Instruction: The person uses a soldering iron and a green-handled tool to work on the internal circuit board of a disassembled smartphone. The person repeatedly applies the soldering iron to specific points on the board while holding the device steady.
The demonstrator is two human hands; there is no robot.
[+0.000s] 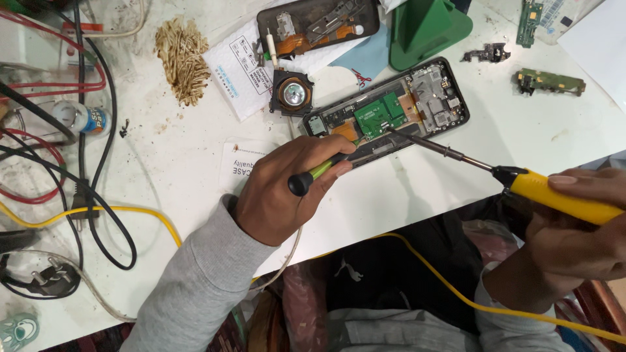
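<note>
- The left hand (277,195), in the middle of the frame, has its fingers wrapped around a small tool with a green and black handle (317,174). It rests on the white table (182,150), likely to stay steady.
- The right hand (574,228), at the right edge, grips a yellow soldering iron (561,199). Its thin tip touches the green board (378,117) inside the open phone (391,107), upper middle.
- A white paper label with black print (244,72) lies upper left of the phone.
- Another white printed card (238,166) peeks out beside the left hand.
- A small white bottle with a blue label (81,117) lies at the left, among wires.
</note>
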